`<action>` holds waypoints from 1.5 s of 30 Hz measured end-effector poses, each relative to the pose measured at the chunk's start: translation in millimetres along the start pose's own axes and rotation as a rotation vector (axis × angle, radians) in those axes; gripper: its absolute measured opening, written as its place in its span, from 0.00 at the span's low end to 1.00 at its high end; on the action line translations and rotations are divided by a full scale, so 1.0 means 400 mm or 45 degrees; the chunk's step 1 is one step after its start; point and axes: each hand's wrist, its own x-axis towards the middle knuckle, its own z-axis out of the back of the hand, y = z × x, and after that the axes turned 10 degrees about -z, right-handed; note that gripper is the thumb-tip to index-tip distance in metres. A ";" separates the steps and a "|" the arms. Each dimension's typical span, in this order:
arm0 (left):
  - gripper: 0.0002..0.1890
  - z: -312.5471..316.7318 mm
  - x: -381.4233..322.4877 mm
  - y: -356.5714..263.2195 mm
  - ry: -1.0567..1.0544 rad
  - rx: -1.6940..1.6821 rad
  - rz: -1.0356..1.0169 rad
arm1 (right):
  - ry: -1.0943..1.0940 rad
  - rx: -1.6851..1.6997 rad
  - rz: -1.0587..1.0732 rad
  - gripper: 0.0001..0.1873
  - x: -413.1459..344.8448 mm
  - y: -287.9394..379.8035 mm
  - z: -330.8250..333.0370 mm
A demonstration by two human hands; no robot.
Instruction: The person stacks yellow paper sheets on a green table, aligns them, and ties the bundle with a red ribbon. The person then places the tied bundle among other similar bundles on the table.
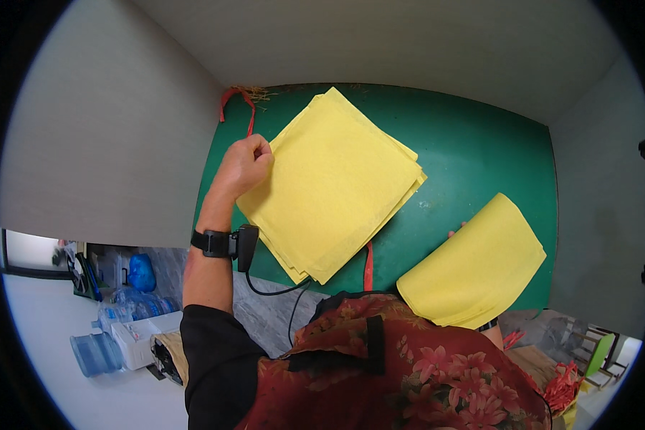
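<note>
A stack of square yellow sheets (338,183), perhaps paper or cloth, lies turned cornerwise on the green tabletop (451,145). At the stack's left corner is my left hand (250,161), its fingers curled against the edge; whether they pinch a sheet cannot be made out. On the right, several more yellow sheets (473,263) are bent over my right hand (457,230), which holds them from beneath; only its fingertips show past their edge. One red strip (252,121) runs out above my left hand, and another red strip (369,266) shows below the stack.
Grey panels (381,43) enclose the table's far side and both ends. Some straw (255,94) lies at the far left corner. Large water bottles (97,352) and a white box (145,338) stand at lower left. A bundle of red strips (561,387) and a green chair (599,355) are at lower right.
</note>
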 end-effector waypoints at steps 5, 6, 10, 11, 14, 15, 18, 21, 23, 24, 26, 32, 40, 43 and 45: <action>0.05 0.025 0.017 -0.023 -0.091 -0.136 -0.239 | 0.045 -0.007 0.012 0.33 0.005 0.000 0.005; 0.06 0.023 0.023 -0.028 -0.102 -0.121 -0.218 | 0.050 -0.001 0.000 0.33 0.005 0.001 0.005; 0.11 0.001 0.047 -0.042 -0.059 -0.093 -0.063 | 0.050 -0.006 -0.019 0.33 0.000 0.002 0.003; 0.12 -0.005 0.052 -0.043 -0.025 -0.095 -0.005 | 0.044 -0.015 -0.017 0.33 -0.001 0.002 0.003; 0.16 -0.019 0.063 -0.045 0.027 0.009 0.073 | 0.058 0.023 -0.025 0.33 -0.004 0.001 0.005; 0.17 -0.024 0.066 -0.046 0.024 0.027 0.066 | 0.020 -0.001 -0.008 0.33 -0.004 0.000 0.005; 0.17 -0.034 0.073 -0.049 0.030 0.083 0.071 | -0.022 -0.050 0.023 0.33 -0.002 -0.001 0.006; 0.16 -0.038 0.080 -0.051 0.080 0.134 0.114 | -0.047 -0.051 0.037 0.32 0.000 -0.001 0.003; 0.15 -0.041 0.083 -0.050 0.071 0.165 0.105 | -0.086 -0.096 0.061 0.32 -0.001 -0.002 -0.001; 0.14 -0.043 0.085 -0.048 0.074 0.166 0.115 | -0.082 -0.067 0.058 0.32 -0.001 -0.002 -0.002; 0.13 -0.045 0.088 -0.044 0.086 0.167 0.137 | -0.069 -0.014 0.040 0.32 -0.001 -0.002 -0.005; 0.11 -0.051 0.093 -0.035 0.072 0.107 0.161 | -0.072 0.008 0.048 0.32 0.001 -0.002 -0.006; 0.07 -0.047 0.089 -0.031 0.082 0.053 0.130 | -0.076 -0.002 0.022 0.32 -0.001 0.008 -0.003; 0.06 -0.034 0.083 -0.025 0.076 0.025 0.103 | -0.033 -0.023 0.035 0.33 0.002 0.009 0.000; 0.06 -0.029 0.079 -0.022 0.083 0.022 0.108 | 0.011 -0.016 0.032 0.33 0.002 0.009 0.000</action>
